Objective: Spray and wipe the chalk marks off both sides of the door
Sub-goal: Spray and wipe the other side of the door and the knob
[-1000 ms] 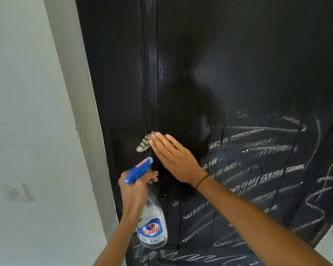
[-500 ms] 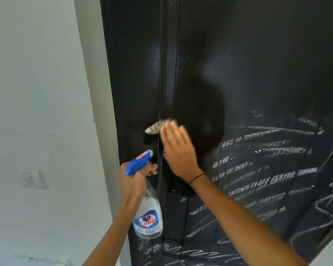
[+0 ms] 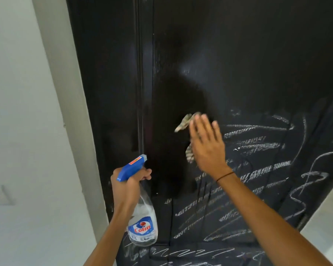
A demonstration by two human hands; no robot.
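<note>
Chalk marks (image 3: 258,143) are covering the lower right of the dark door (image 3: 238,54), while the upper panel and a patch just left of the wiping hand are showing bare and wet-dark. The right hand (image 3: 206,146) is pressing a patterned cloth (image 3: 183,123) flat against the door with its fingers straight and slightly spread, the cloth peeking out at the fingertips and beside the palm. The left hand (image 3: 129,185) is gripping the neck of the spray bottle (image 3: 141,217), fingers curled round it below the blue trigger head (image 3: 133,167), with the nozzle pointing up toward the door.

To wipe well, the person is probably best keeping the whole palm on the cloth and sweeping rightward into the nearest scribbles, overlapping each pass so no pale haze is left. Drips running below the wet patch are suggesting enough liquid is already there.

Room is lying open to the right and downward across the chalked area. On the left, the raised moulding (image 3: 140,83) and the door frame (image 3: 71,112) are close, and the bottle is hanging just beside the door.
</note>
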